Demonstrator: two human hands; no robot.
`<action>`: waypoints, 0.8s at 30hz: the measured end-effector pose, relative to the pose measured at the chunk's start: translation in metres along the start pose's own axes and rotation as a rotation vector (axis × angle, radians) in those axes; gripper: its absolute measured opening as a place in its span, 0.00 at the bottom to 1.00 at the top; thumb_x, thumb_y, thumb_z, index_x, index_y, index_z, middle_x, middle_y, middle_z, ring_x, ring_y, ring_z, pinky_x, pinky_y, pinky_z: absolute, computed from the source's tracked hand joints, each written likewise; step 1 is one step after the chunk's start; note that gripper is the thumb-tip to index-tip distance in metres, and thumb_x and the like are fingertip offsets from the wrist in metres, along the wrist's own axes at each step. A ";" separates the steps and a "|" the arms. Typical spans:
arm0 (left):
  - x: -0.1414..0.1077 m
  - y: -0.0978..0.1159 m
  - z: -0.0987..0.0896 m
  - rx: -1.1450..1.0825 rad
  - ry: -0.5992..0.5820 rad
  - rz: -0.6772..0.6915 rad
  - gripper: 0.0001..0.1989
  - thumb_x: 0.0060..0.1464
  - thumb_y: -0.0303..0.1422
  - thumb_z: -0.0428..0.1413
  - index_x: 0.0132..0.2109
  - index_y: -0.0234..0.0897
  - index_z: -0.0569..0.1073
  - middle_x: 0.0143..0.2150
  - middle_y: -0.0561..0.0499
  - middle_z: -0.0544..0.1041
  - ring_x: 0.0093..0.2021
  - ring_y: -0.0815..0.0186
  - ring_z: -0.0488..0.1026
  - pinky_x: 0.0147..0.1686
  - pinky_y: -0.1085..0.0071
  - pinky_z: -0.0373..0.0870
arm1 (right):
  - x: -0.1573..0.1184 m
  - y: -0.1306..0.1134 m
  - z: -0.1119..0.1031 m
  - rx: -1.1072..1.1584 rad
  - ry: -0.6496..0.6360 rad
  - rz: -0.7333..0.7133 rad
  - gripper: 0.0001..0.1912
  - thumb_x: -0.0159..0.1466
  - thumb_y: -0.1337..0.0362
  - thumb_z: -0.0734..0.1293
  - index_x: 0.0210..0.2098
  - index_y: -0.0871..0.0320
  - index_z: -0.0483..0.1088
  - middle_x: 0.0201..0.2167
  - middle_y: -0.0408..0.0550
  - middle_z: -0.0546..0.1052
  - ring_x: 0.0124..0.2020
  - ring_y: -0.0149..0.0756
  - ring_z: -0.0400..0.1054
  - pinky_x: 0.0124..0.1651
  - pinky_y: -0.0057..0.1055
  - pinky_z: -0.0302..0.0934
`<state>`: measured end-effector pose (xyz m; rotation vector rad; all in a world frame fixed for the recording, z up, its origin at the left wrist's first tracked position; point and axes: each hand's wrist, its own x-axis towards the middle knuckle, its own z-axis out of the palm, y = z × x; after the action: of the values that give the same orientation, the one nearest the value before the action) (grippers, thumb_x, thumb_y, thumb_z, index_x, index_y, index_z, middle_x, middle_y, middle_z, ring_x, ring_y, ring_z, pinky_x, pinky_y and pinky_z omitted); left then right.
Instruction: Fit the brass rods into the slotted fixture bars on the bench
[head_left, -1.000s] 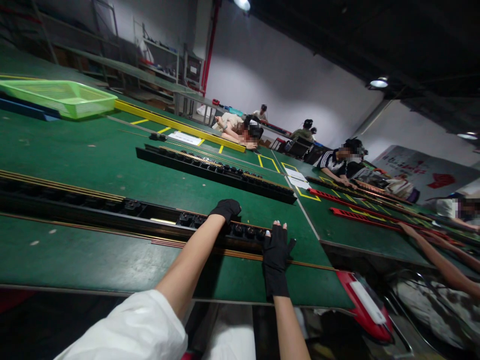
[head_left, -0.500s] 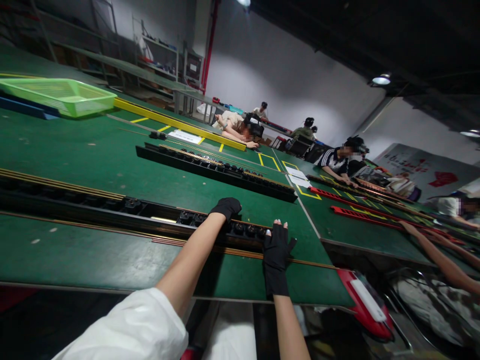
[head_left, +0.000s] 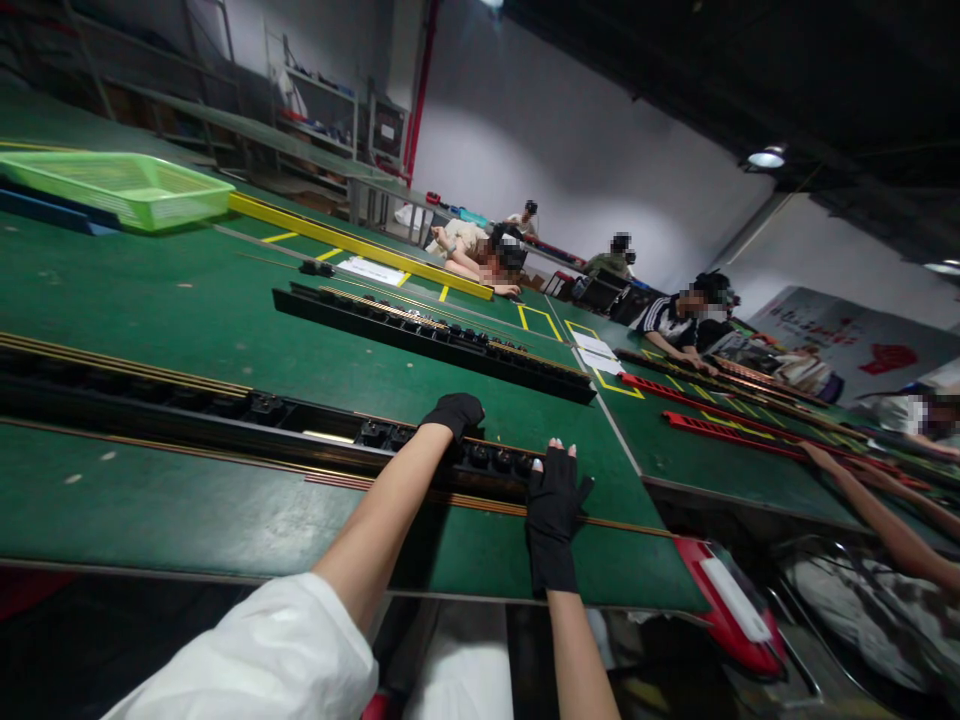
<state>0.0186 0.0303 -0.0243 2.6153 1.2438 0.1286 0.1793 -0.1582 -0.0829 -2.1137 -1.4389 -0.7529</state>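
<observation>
A long black power strip housing (head_left: 225,412) with a row of sockets lies across the green table (head_left: 187,300) in front of me. My left hand (head_left: 452,413), in a black glove, is curled over its top, fingers closed on the housing. My right hand (head_left: 553,490), in a black fingerless glove, lies flat with its fingertips against the strip's right end. Thin copper strips (head_left: 360,488) run along the table beside the housing.
A second black power strip (head_left: 435,343) lies farther back. A green plastic basket (head_left: 120,188) sits at far left, a yellow bar (head_left: 352,246) behind. Red strips (head_left: 720,425) lie on the right table. Several other people work along the tables; another person's arm (head_left: 877,520) reaches in at right.
The view has drifted slightly. Both hands stay where they were on the power strip.
</observation>
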 end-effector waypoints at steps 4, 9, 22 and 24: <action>-0.001 0.002 -0.001 0.021 -0.024 -0.039 0.19 0.62 0.37 0.48 0.48 0.34 0.79 0.52 0.37 0.78 0.53 0.58 0.76 0.54 0.66 0.70 | -0.001 0.000 0.000 0.001 0.007 0.003 0.30 0.74 0.56 0.44 0.66 0.63 0.59 0.66 0.56 0.63 0.70 0.47 0.51 0.69 0.59 0.29; -0.004 0.003 -0.003 0.027 -0.025 -0.041 0.19 0.62 0.38 0.48 0.48 0.35 0.79 0.52 0.38 0.79 0.53 0.59 0.76 0.53 0.68 0.69 | -0.002 -0.001 -0.002 0.016 -0.024 0.006 0.30 0.73 0.56 0.44 0.67 0.63 0.58 0.66 0.57 0.63 0.71 0.47 0.49 0.69 0.60 0.30; -0.003 0.003 -0.004 0.003 -0.051 -0.046 0.19 0.63 0.37 0.48 0.49 0.31 0.79 0.53 0.35 0.77 0.54 0.57 0.75 0.54 0.65 0.68 | -0.001 -0.005 -0.008 0.051 -0.062 0.043 0.29 0.73 0.57 0.46 0.68 0.62 0.57 0.66 0.60 0.63 0.71 0.47 0.48 0.68 0.62 0.32; -0.001 0.002 -0.002 -0.004 -0.053 -0.040 0.18 0.63 0.37 0.49 0.47 0.31 0.79 0.52 0.35 0.78 0.54 0.57 0.75 0.54 0.65 0.69 | -0.002 -0.005 -0.009 0.044 -0.063 0.041 0.30 0.73 0.57 0.46 0.67 0.63 0.57 0.66 0.59 0.63 0.71 0.46 0.48 0.69 0.61 0.30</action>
<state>0.0191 0.0285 -0.0215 2.5715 1.2762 0.0542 0.1722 -0.1634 -0.0771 -2.1444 -1.4265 -0.6382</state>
